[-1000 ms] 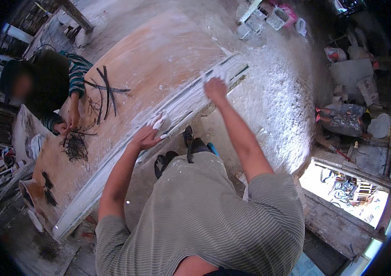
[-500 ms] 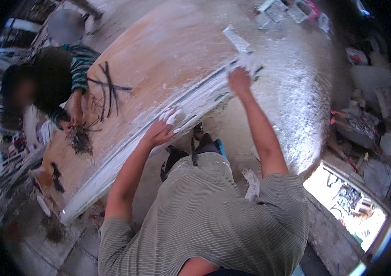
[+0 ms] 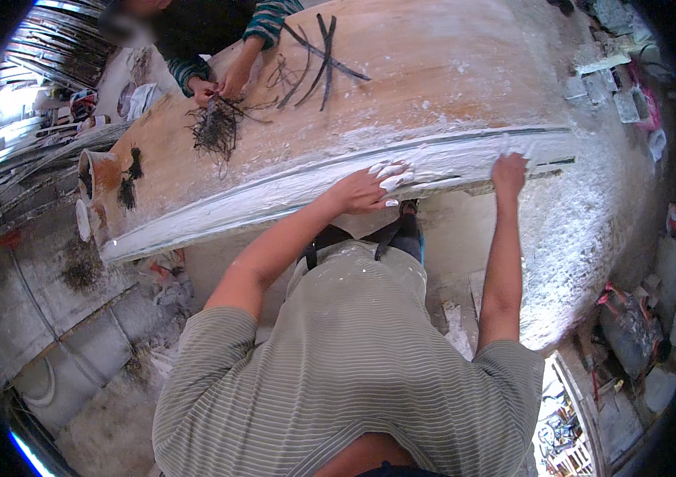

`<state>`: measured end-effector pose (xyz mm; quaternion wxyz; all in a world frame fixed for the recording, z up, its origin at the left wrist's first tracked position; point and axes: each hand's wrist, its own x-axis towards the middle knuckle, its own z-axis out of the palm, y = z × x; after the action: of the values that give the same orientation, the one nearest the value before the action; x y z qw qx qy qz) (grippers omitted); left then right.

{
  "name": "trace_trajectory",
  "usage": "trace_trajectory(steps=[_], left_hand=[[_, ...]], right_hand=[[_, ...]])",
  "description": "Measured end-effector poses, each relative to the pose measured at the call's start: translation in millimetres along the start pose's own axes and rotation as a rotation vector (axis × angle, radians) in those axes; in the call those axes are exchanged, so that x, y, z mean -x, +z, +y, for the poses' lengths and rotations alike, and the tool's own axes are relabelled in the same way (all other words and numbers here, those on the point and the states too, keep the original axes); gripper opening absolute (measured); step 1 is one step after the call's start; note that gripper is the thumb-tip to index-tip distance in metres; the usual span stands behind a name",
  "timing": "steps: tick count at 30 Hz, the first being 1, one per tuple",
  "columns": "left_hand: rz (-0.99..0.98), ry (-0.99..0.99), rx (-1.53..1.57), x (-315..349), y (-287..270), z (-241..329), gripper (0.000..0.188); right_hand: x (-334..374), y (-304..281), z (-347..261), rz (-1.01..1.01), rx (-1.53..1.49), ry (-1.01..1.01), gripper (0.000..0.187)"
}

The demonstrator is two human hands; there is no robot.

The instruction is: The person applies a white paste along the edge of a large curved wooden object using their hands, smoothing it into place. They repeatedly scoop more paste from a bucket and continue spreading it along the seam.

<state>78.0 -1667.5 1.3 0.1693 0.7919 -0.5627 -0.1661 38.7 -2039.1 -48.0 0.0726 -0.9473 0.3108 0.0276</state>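
Note:
A long strip of wet white plaster (image 3: 274, 187) with straight raised edges runs along the near side of a broad tan table (image 3: 425, 71). My left hand (image 3: 369, 187) lies on the strip near its middle, fingers stretched out and coated white, the thumb by the near edge. Farther right, my right hand (image 3: 510, 171) touches the strip near its right end. White covers its fingertips, which are blurred, so whether they hold anything is unclear. Dark slits show in the plaster beside both hands.
Across the table, a person's hands (image 3: 222, 87) handle a tangle of dark fibres (image 3: 217, 131). Dark strips (image 3: 326, 60) lie crossed beside them. White powder (image 3: 568, 254) is heaped at the right. A grey bag (image 3: 630, 330) lies on the floor beyond.
The view has turned, so the table now lies more level across it. My left hand stays on the plaster with fingers spread; my right hand is still near the strip's right end.

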Motion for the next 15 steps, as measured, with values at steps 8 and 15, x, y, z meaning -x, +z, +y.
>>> trace_trajectory(steps=[8,15], left_hand=[[-0.178,0.018,0.029,156.6,-14.4,-44.6,0.055],[-0.149,-0.079,0.129,345.5,-29.3,-78.4,0.058]], right_hand=[[196.5,50.0,-176.7,0.143,0.047,-0.394,0.048],[331.5,62.5,-343.1,-0.484,-0.081,-0.354,0.059]])
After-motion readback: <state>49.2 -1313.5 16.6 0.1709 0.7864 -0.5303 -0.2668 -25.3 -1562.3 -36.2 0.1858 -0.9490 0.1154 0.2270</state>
